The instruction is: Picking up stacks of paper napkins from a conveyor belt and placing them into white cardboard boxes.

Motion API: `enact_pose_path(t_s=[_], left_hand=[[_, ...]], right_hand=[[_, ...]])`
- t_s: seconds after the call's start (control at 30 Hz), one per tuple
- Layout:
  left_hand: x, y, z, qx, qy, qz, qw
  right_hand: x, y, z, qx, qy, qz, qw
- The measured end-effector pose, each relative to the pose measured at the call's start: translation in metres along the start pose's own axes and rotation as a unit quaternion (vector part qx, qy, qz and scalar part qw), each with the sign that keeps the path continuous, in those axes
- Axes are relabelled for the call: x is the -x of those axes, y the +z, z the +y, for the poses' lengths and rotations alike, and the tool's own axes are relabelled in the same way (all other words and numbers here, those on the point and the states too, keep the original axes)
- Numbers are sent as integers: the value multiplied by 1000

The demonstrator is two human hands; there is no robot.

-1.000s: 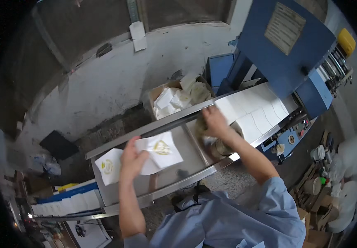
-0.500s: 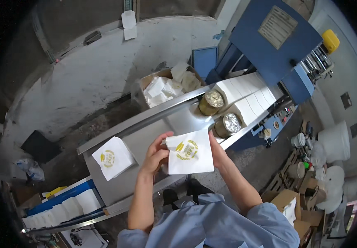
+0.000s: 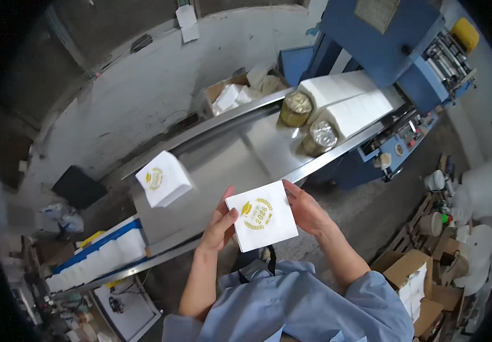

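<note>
A stack of white paper napkins [image 3: 271,219] printed with a gold cap and wreath is held in front of my body, off the metal table's near edge. My left hand [image 3: 221,225] grips its left side, thumb on the top face. At its right side my right hand [image 3: 310,211] is closed against the edge, the fingertips partly hidden behind the stack. Another pile of the same printed napkins [image 3: 163,179] lies on the metal table [image 3: 217,165] to the left.
Two metal cans [image 3: 320,138] stand against rows of white napkins [image 3: 354,105] coming from a blue machine [image 3: 365,34]. Behind the table sits a carton of crumpled paper [image 3: 234,97]. A blue-sided tray of white stacks [image 3: 103,259] is at lower left, an open cardboard box [image 3: 405,265] at right.
The held napkin stack has come slightly nearer my body and tilted, with both hands still on it. The whole view has shifted, so the table and pile appear displaced.
</note>
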State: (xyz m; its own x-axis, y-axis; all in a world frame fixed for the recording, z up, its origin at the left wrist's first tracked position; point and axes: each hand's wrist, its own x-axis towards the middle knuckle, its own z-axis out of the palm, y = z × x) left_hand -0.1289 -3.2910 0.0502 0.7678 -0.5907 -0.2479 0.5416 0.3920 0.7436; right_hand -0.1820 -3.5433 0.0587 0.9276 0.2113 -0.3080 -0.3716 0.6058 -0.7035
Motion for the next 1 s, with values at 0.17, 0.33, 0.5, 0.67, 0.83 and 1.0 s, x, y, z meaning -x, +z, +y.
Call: enact_pose_path(t_s=[0.17, 0.33, 0.5, 0.67, 0.83, 1.0], left_hand=[[58, 12, -10, -16, -22, 96, 995], [121, 0, -7, -102, 35, 137, 985], [169, -24, 30, -171, 85, 201, 961], [223, -99, 93, -166, 134, 268, 939], [264, -278, 172, -114, 205, 383, 894], [194, -421, 208, -174, 187, 468, 846]], right_hand=[[24, 24, 26, 48, 16, 6, 999], [29, 57, 68, 32, 24, -8, 999], [8, 117, 106, 52, 5, -60, 997], [-31, 204, 151, 71, -10, -122, 990], [-68, 273, 195, 109, 48, -119, 986], [-77, 323, 236, 164, 65, -56, 983]])
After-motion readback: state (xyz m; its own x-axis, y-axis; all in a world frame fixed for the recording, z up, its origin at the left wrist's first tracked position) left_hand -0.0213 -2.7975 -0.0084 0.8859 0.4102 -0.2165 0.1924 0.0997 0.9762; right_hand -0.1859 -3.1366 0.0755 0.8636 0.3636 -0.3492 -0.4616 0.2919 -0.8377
